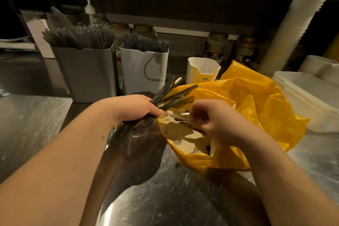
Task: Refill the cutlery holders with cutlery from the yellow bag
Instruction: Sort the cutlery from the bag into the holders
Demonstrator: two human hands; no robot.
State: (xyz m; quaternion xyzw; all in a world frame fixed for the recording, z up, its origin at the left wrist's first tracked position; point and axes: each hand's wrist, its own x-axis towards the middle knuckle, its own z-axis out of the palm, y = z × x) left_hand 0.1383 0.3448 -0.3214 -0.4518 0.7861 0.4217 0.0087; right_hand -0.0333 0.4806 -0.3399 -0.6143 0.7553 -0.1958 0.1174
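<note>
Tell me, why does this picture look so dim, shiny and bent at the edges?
Head view: dim, warm light; bright glare streaks the steel counter; the left hand, gripping knives, and the right hand, pinching a utensil in the yellow bag, throw dark shadows; the wide lens bows the cup stack at right; the back shelf is nearly black.

Both bare forearms reach forward and converge. The left hand [135, 110], knuckles up, grips a fanned bundle of knives [170, 95] in its curled fingers. Just to its right, the right hand [218, 121] curls, fingertips pinching one piece of cutlery [184, 114].
</note>
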